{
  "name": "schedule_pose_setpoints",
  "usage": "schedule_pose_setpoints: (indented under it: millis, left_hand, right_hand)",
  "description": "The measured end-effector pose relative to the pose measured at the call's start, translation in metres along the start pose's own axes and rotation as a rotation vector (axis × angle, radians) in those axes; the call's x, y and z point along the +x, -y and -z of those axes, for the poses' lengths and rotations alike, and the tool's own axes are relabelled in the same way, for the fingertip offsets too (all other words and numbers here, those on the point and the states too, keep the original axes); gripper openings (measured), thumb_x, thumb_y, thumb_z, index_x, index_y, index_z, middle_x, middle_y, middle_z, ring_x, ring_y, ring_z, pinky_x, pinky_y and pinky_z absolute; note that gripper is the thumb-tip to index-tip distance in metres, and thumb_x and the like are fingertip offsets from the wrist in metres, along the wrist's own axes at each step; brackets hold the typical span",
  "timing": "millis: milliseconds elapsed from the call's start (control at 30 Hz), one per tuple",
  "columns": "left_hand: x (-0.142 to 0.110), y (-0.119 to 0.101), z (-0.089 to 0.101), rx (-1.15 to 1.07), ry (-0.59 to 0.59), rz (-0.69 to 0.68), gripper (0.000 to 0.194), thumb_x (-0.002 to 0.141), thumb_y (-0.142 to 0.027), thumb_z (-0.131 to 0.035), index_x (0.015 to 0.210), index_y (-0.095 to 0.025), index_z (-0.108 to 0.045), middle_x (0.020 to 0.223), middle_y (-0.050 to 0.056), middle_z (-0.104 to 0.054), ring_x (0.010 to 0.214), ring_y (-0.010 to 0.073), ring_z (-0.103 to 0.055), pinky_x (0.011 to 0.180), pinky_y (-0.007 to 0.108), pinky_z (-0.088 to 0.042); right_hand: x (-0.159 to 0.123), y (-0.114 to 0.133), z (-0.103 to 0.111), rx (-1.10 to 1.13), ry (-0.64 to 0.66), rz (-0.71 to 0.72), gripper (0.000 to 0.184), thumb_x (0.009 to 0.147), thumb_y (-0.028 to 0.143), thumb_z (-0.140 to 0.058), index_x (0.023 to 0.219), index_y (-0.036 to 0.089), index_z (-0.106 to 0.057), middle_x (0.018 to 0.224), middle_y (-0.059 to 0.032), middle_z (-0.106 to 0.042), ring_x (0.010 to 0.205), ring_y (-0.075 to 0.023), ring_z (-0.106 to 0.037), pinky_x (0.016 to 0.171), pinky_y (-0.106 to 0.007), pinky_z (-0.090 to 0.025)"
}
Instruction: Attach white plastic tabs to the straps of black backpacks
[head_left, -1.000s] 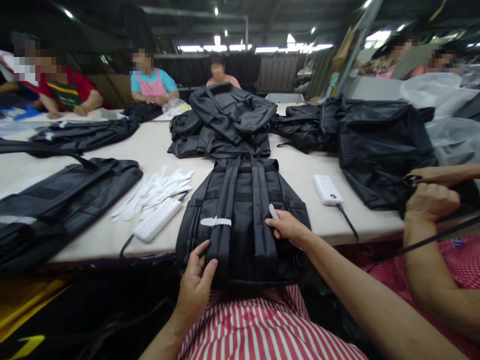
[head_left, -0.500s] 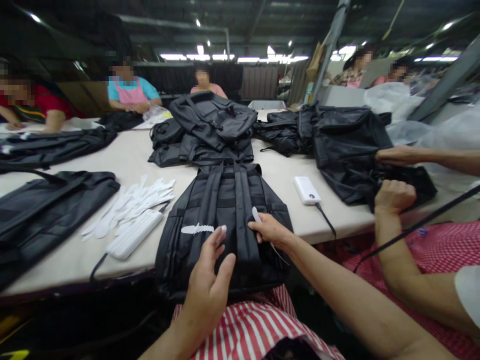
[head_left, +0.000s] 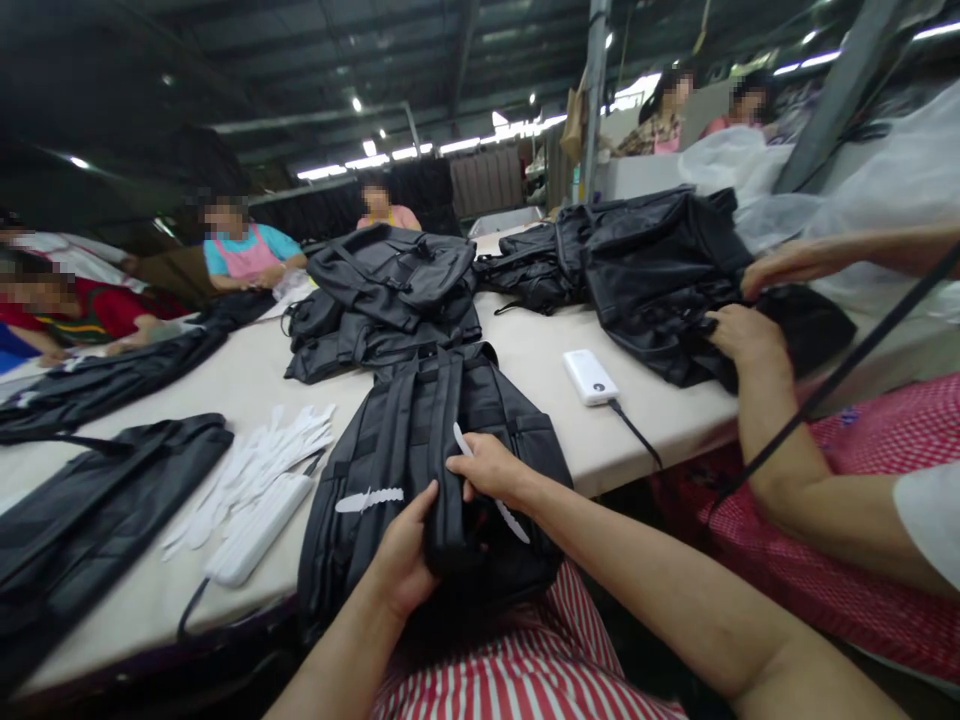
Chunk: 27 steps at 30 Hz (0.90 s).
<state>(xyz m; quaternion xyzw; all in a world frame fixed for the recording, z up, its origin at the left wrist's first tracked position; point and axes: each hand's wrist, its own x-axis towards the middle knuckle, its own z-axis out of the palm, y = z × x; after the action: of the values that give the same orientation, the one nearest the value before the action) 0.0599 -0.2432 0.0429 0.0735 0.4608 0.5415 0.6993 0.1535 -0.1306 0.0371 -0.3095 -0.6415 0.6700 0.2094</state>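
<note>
A black backpack [head_left: 390,420] lies at the table's front edge, its shoulder straps facing up. My left hand [head_left: 405,560] is closed round the lower part of the right-hand shoulder strap [head_left: 448,505], thumb on top and its other fingers mostly hidden. Between the fingers of my right hand [head_left: 491,468] is a white notched strip [head_left: 513,520], one rounded end poking up beside that strap. The strip's middle is hidden by my hand. Across the other shoulder strap sits a second white notched strip [head_left: 369,499].
Loose white strips [head_left: 281,460] lie left of the backpack by a white power strip [head_left: 259,530]. A white power bank [head_left: 590,377] with a cable is at right. Black bags [head_left: 390,290] are piled behind. A co-worker's hands [head_left: 750,335] handle another bag [head_left: 660,290].
My left hand has gone from open above the backpack to gripping the shoulder strap. My right hand has brought its white strip left, against that strap. The view has tilted.
</note>
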Motion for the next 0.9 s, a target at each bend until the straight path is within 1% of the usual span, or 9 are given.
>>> schedule_pose_setpoints:
  millis: [100, 267, 367, 500, 633, 733, 800, 833, 900]
  left_hand:
    - [0.002, 0.0, 0.002, 0.012, -0.021, 0.034, 0.032, 0.084, -0.036, -0.049, 0.101, -0.011, -0.06, 0.083, 0.009, -0.069, 0.078, 0.0228, -0.066, 0.066, 0.037, -0.054]
    - [0.006, 0.002, 0.007, 0.055, -0.166, 0.025, 0.03, 0.08, -0.034, -0.057, 0.098, -0.01, -0.06, 0.072, 0.006, -0.068, 0.06, 0.0164, -0.064, 0.052, 0.027, -0.051]
    - [0.006, 0.005, 0.008, 0.054, -0.176, 0.024, 0.029, 0.08, -0.033, -0.057, 0.095, -0.008, -0.061, 0.073, 0.006, -0.067, 0.056, 0.0134, -0.062, 0.048, 0.024, -0.05]
    - [0.005, 0.009, 0.004, 0.084, -0.176, -0.008, 0.028, 0.083, -0.031, -0.055, 0.095, -0.007, -0.061, 0.073, 0.006, -0.066, 0.054, 0.0116, -0.061, 0.045, 0.021, -0.049]
    - [0.004, 0.009, 0.001, 0.105, -0.221, -0.023, 0.029, 0.084, -0.032, -0.053, 0.093, -0.006, -0.061, 0.072, 0.008, -0.067, 0.054, 0.0128, -0.062, 0.047, 0.023, -0.051]
    - [0.004, 0.008, 0.002, 0.093, -0.222, -0.016, 0.027, 0.084, -0.031, -0.052, 0.092, -0.007, -0.061, 0.078, 0.01, -0.069, 0.066, 0.0175, -0.066, 0.063, 0.032, -0.056]
    - [0.004, 0.007, 0.004, 0.102, -0.207, -0.014, 0.026, 0.084, -0.03, -0.052, 0.094, -0.008, -0.061, 0.084, 0.012, -0.069, 0.076, 0.0204, -0.067, 0.071, 0.038, -0.055]
    - [0.004, 0.007, 0.005, 0.117, -0.203, -0.012, 0.026, 0.084, -0.03, -0.053, 0.096, -0.008, -0.061, 0.086, 0.012, -0.069, 0.077, 0.0208, -0.067, 0.071, 0.038, -0.055]
    - [0.005, 0.008, 0.007, 0.163, -0.222, -0.018, 0.028, 0.083, -0.03, -0.054, 0.097, -0.007, -0.061, 0.084, 0.013, -0.069, 0.072, 0.0196, -0.067, 0.066, 0.034, -0.056]
  right_hand:
    - [-0.004, 0.0, 0.006, 0.013, 0.033, 0.038, 0.004, 0.075, 0.015, -0.048, 0.071, 0.017, -0.048, 0.039, 0.0079, -0.045, 0.033, -0.0066, -0.044, 0.035, -0.014, -0.03]
    - [-0.002, -0.002, 0.01, 0.023, 0.071, 0.054, 0.004, 0.074, 0.017, -0.049, 0.07, 0.017, -0.047, 0.043, 0.0079, -0.045, 0.032, -0.0062, -0.043, 0.033, -0.014, -0.029]
    - [0.001, -0.006, 0.01, -0.012, 0.061, 0.029, 0.002, 0.073, 0.018, -0.049, 0.071, 0.017, -0.048, 0.046, 0.0067, -0.049, 0.033, -0.0072, -0.047, 0.034, -0.014, -0.031]
    - [0.002, -0.008, 0.012, -0.125, 0.068, -0.012, 0.004, 0.073, 0.02, -0.05, 0.07, 0.017, -0.048, 0.045, 0.0058, -0.05, 0.033, -0.009, -0.05, 0.035, -0.016, -0.033]
    - [0.001, -0.006, 0.014, -0.163, 0.081, -0.034, 0.008, 0.074, 0.023, -0.05, 0.069, 0.017, -0.05, 0.046, 0.0045, -0.052, 0.034, -0.0107, -0.051, 0.036, -0.018, -0.034]
    - [-0.002, -0.006, 0.012, -0.106, 0.097, -0.084, 0.01, 0.074, 0.025, -0.05, 0.069, 0.017, -0.05, 0.045, 0.0045, -0.052, 0.035, -0.0102, -0.051, 0.036, -0.017, -0.034]
    - [-0.005, -0.008, 0.01, -0.062, 0.095, -0.112, 0.009, 0.074, 0.024, -0.051, 0.07, 0.017, -0.05, 0.043, 0.0051, -0.052, 0.034, -0.0087, -0.05, 0.036, -0.015, -0.034]
    - [-0.006, -0.008, 0.009, -0.041, 0.085, -0.116, 0.008, 0.073, 0.023, -0.051, 0.07, 0.017, -0.051, 0.042, 0.0054, -0.051, 0.034, -0.0082, -0.049, 0.037, -0.015, -0.034]
    - [-0.008, -0.009, 0.008, -0.007, 0.054, -0.105, 0.006, 0.072, 0.021, -0.051, 0.069, 0.016, -0.051, 0.041, 0.0059, -0.05, 0.034, -0.0078, -0.049, 0.037, -0.015, -0.034]
